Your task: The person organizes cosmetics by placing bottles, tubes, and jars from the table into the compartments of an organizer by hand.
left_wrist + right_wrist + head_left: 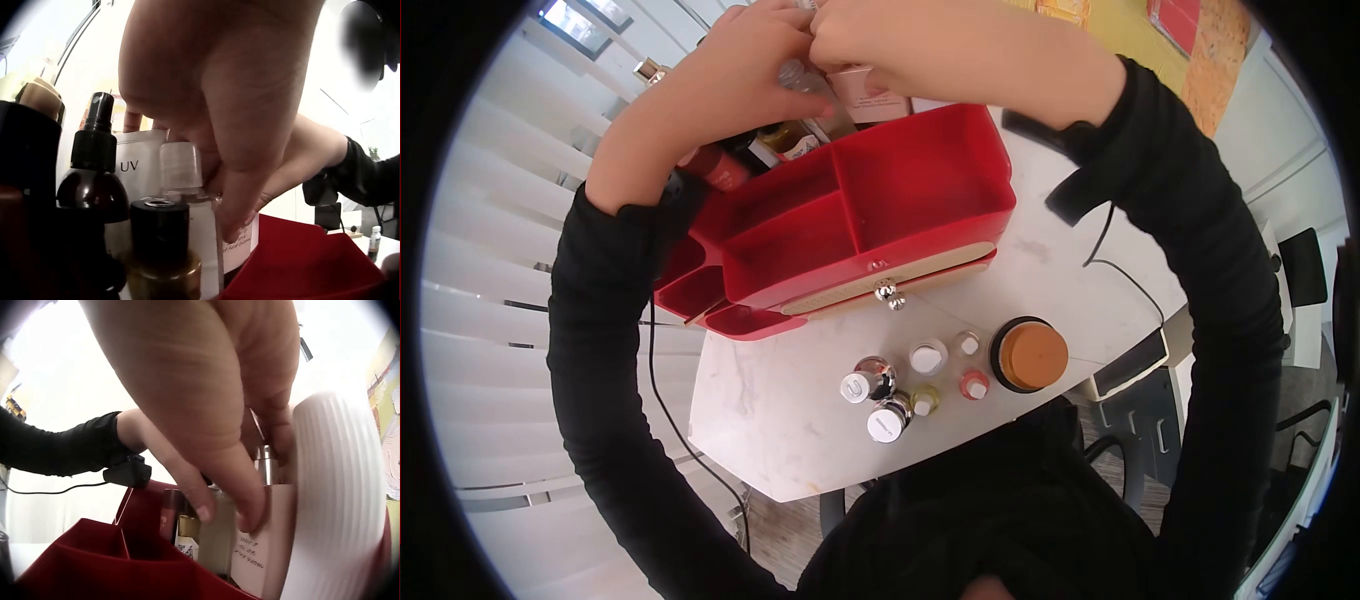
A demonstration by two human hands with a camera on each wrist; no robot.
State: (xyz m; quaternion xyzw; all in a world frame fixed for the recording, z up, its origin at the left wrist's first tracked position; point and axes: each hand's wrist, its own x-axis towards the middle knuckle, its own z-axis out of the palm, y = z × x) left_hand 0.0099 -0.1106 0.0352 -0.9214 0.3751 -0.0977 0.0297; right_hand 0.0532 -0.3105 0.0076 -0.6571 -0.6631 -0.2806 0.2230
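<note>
Both hands reach into the back section of a red organizer. My left hand arches over a clear-capped bottle; its thumb comes down in front, and a fingertip shows behind a white tube marked UV. My right hand grips a pale pink box with lettering, thumb flat on its front, other fingers curled behind. A silver-topped bottle stands under those fingers. Next to the box is a white ribbed container. The left fingers are mostly hidden.
Bottles crowd the organizer's back, including a dark spray bottle and a black-capped one. On the white table in front stand several small bottles and a jar with an orange-brown lid. A cable trails at right.
</note>
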